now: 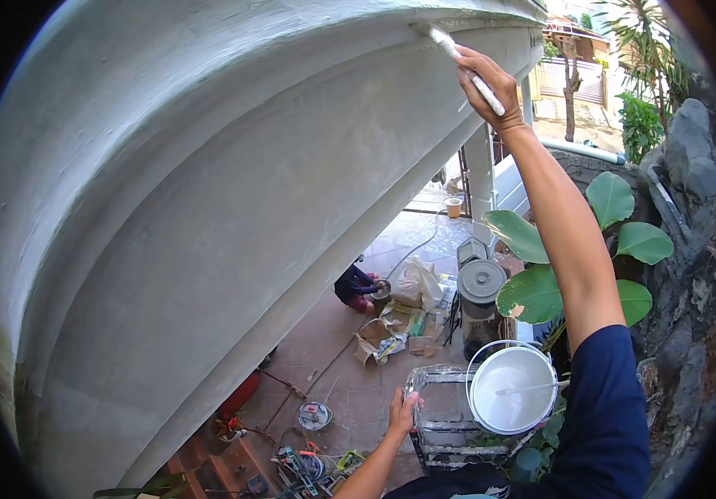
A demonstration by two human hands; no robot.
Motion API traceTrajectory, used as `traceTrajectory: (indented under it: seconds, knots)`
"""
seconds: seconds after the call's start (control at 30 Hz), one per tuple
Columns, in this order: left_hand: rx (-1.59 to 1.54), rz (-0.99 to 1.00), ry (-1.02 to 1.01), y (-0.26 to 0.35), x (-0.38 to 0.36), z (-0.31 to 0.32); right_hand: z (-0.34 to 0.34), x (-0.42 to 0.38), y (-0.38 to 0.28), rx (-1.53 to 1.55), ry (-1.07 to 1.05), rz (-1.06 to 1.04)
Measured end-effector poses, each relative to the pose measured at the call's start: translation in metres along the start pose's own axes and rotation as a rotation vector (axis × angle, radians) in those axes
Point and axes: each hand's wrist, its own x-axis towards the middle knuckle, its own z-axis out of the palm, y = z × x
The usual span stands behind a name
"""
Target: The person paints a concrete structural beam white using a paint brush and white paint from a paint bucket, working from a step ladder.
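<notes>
High up at the top of the view, my right hand (489, 87) is closed around a paintbrush (443, 41) smeared with white. The bristles meet the curved moulding (358, 41) under the edge of a grey-white concrete overhang. Lower down, my left hand (404, 413) grips the side of a paint-spattered stepladder (445, 427). A white bucket (512, 395) with a wire handle stands at the ladder's top, right of my left hand. White paint lies inside it, and a stick rests across the paint.
Far below, a person (353, 287) crouches on the tiled floor beside bags and scraps (391, 324). A lidded dark bin (481, 283), a paint pail (315, 415) and assorted tools (312, 470) stand down there. Broad leaves (531, 293) and a rough rock wall (695, 274) flank my right arm.
</notes>
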Motion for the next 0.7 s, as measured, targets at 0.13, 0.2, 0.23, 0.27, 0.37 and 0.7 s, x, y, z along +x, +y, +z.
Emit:
traceTrajectory:
  seconds: [0.13, 0.2, 0.23, 0.27, 0.37, 0.7]
  knots:
    - [-0.015, -0.002, -0.002, -0.003, 0.002, -0.001, 0.009, -0.004, 0.042, -0.001, 0.097, 0.065]
    - [-0.029, 0.004, -0.004, -0.002, 0.001, -0.001, 0.011, -0.011, 0.058, -0.025, 0.094, 0.278]
    - [-0.037, 0.008, -0.005, -0.001, 0.001, 0.0, 0.012, -0.012, 0.066, -0.036, 0.093, 0.382]
    - [-0.033, 0.006, -0.007, -0.001, 0.0, 0.0, 0.013, -0.011, 0.073, -0.071, 0.134, 0.531]
    - [-0.028, 0.008, -0.001, -0.001, 0.001, -0.001, 0.01, -0.009, 0.103, -0.152, 0.247, 0.726]
    - [-0.052, -0.001, -0.013, -0.012, 0.0, -0.004, 0.044, -0.046, 0.12, -0.136, 0.233, 0.681]
